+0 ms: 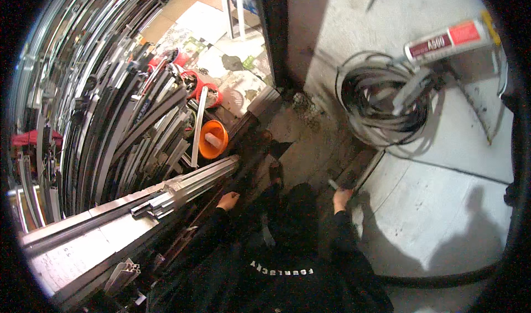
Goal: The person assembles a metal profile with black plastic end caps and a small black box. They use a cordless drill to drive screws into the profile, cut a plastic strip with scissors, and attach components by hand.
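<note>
Pale panelled surface: the large slabs (442, 202) fill the right of the frame, with dark shadows of a figure at lower right.
Metal strips: a dense mass of long profiles (99, 130), silver, grey and black, stands across the left of the frame.
Dark jacket: the wearer's black top (282, 246), with white lettering, spans the lower centre.
Long ledge: a pale, straight ledge (61, 263) runs from lower left toward the centre.
Cable coil: dark loops of cable (354, 119) lie against the pale surface at upper right.
Profile bundle: several silver lengths (188, 188) rest on the ledge, left of centre.
Cartridge: a tube with a red and white label (437, 45), upper right, near the coil.
Orange container: a round orange vessel (207, 147) with something pale inside, just left of centre, beside a white strip (199, 119).
Left hand: lower centre (227, 201), near the bundle, fingers curled; whether it grips anything I cannot tell.
Right hand: right of centre (342, 196), beside a panel edge, grasping a small pale object.
Small pale object: its end (332, 183) juts up and left from the right hand's fingers, right of centre; its kind is unclear.
</note>
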The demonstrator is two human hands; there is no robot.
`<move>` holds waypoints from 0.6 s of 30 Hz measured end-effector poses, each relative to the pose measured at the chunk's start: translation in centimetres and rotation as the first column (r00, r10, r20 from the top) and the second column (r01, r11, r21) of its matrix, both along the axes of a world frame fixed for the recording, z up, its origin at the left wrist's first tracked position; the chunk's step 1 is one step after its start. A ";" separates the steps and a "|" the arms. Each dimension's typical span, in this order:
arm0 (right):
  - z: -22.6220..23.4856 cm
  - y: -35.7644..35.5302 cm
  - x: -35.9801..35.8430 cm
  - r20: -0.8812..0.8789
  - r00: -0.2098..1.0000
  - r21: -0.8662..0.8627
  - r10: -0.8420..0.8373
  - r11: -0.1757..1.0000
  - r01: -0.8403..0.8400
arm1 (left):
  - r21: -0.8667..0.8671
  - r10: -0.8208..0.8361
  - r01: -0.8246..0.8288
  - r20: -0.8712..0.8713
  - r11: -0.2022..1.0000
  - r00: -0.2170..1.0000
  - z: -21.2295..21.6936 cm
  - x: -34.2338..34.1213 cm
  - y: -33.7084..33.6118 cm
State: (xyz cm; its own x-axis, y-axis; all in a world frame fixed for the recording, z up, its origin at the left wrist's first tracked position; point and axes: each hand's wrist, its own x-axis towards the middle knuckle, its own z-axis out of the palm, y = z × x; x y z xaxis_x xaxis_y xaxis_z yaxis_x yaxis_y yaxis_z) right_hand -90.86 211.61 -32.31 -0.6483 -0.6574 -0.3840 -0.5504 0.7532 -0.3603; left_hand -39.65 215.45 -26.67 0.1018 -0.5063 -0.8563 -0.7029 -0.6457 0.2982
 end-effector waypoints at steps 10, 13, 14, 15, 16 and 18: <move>3.0 -13.1 13.2 0.311 0.772 0.182 0.553 0.763 -0.620 | -0.154 0.251 -0.259 -0.068 0.954 0.966 -2.2 2.4 -4.3; 4.6 -16.8 14.9 0.383 0.738 0.170 0.556 0.743 -0.647 | -0.200 0.270 -0.291 -0.124 0.936 0.955 -2.7 2.4 -5.4; 5.2 -18.3 15.7 0.388 0.748 0.165 0.539 0.758 -0.631 | -0.238 0.277 -0.301 -0.127 0.924 0.952 -2.9 2.6 -5.6; 5.9 -20.2 16.3 0.392 0.755 0.157 0.525 0.771 -0.618 | -0.240 0.287 -0.309 -0.122 0.921 0.950 -3.3 2.7 -5.7; 6.8 -21.9 16.9 0.344 0.732 0.055 0.588 0.765 -0.641 | -0.229 0.303 -0.322 -0.117 0.918 0.946 -3.6 2.9 -5.6; 9.3 -24.3 18.6 0.245 0.724 -0.045 0.645 0.754 -0.655 | -0.283 0.329 -0.360 -0.151 0.889 0.932 -4.5 3.2 -5.4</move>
State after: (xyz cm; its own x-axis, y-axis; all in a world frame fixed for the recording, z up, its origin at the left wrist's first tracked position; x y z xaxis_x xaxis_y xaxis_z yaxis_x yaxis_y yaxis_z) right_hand -72.30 187.33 -23.05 0.0433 -0.8644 -0.5009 -0.8154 0.2591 -0.5176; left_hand -36.45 210.05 -31.14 0.2419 -0.6889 -0.6833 -0.4105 -0.7108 0.5712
